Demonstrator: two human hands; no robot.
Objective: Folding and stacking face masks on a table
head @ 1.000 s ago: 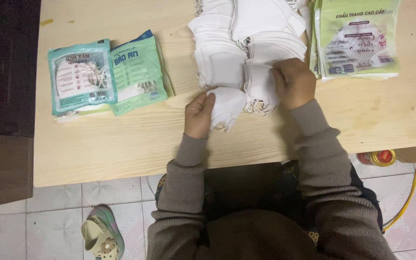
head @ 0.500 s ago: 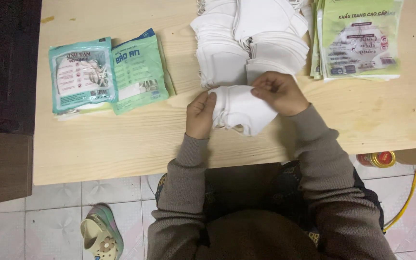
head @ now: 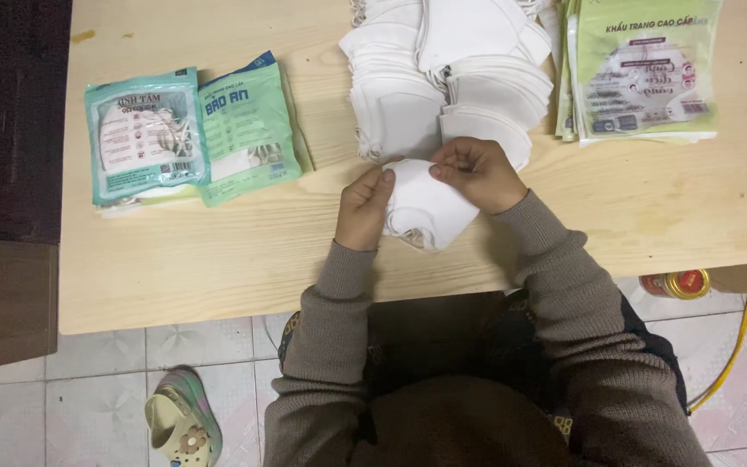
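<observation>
My left hand (head: pixel 365 207) and my right hand (head: pixel 477 173) together hold a small stack of white folded face masks (head: pixel 425 216) just above the wooden table (head: pixel 218 259). The left fingers grip its left edge. The right fingers pinch its top edge. Right behind the hands lies a big heap of white masks (head: pixel 443 78), spread in overlapping rows.
Two teal and green printed packets (head: pixel 192 134) lie at the table's left. A pile of green and white packets (head: pixel 641 69) sits at the far right. Below the table are a tiled floor, a slipper (head: pixel 183 424), a red and gold can (head: pixel 676 284) and a yellow hose (head: pixel 732 355).
The right hand pulled back from the heap and brought the masks toward me. Both hands now hold the small stack nearer the table's front edge.
</observation>
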